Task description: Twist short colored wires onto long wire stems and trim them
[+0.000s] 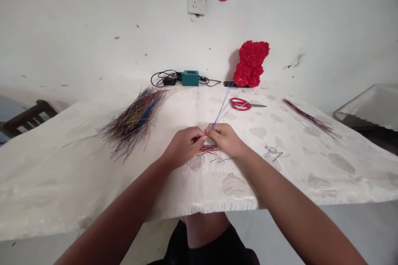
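My left hand (pixel 182 145) and my right hand (pixel 226 139) meet at the middle of the table, fingers pinched together. My right hand grips a few thin blue and white wires (pixel 223 105) that stick up and away toward the wall. My left hand pinches small wire ends beside it. Short coloured wire offcuts (pixel 209 150) lie on the white tablecloth (pixel 93 174) under both hands.
A big heap of coloured wires (pixel 134 120) lies to the left. Red-handled scissors (pixel 242 104) rest behind my hands. A thin bundle of dark wires (pixel 311 119) lies at the right. A teal box (pixel 190 78) with black cables and a red rose bear (pixel 250 64) stand by the wall.
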{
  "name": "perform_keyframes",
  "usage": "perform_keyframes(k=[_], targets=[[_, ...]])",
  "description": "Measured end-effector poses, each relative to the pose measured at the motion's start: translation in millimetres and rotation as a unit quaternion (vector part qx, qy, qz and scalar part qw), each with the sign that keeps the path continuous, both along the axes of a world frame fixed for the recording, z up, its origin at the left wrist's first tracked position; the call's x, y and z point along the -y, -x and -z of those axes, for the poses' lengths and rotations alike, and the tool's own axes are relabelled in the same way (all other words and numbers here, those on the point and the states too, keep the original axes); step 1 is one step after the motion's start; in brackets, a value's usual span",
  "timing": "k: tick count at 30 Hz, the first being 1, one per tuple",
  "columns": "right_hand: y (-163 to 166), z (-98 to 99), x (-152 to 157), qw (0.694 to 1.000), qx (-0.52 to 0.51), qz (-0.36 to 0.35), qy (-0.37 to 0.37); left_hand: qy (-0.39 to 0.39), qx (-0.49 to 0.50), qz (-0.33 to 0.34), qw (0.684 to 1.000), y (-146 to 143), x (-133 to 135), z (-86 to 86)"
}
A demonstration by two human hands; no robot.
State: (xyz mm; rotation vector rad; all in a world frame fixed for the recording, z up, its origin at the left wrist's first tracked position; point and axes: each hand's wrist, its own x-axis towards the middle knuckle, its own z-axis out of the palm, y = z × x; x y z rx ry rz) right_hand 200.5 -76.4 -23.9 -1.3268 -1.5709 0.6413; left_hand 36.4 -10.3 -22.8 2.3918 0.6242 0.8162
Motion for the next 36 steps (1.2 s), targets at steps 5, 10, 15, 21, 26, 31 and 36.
perform_keyframes(k=[5,10,15,21,26,31,36], targets=[[-18,-5.0,-7,0.992,-0.079,0.094,-0.022,-0.081,0.045,-0.006,0.996,1,-1,1.3],[-35,-0.2,-16,0.972,-0.142,0.182,-0.04,-0.156,-0.004,0.09,0.984,0,9,-3.7],[-36,7.1,-21,0.971,-0.129,0.197,-0.032,-0.211,-0.106,0.144,0.961,-3,26,-12.0],[-33,6.9,-25,0.974,-0.089,0.205,-0.021,-0.257,-0.219,0.148,0.93,6,35,-24.6],[-36,7.4,-27,0.968,-0.065,0.242,-0.008,-0.267,-0.303,0.156,0.902,0,36,-32.4],[-41,12.0,-29,0.961,-0.083,0.263,0.005,-0.283,-0.381,0.153,0.867,-18,42,-41.5],[-43,14.2,-30,0.96,-0.081,0.268,0.012,-0.327,-0.414,0.165,0.833,-34,44,-42.0]])
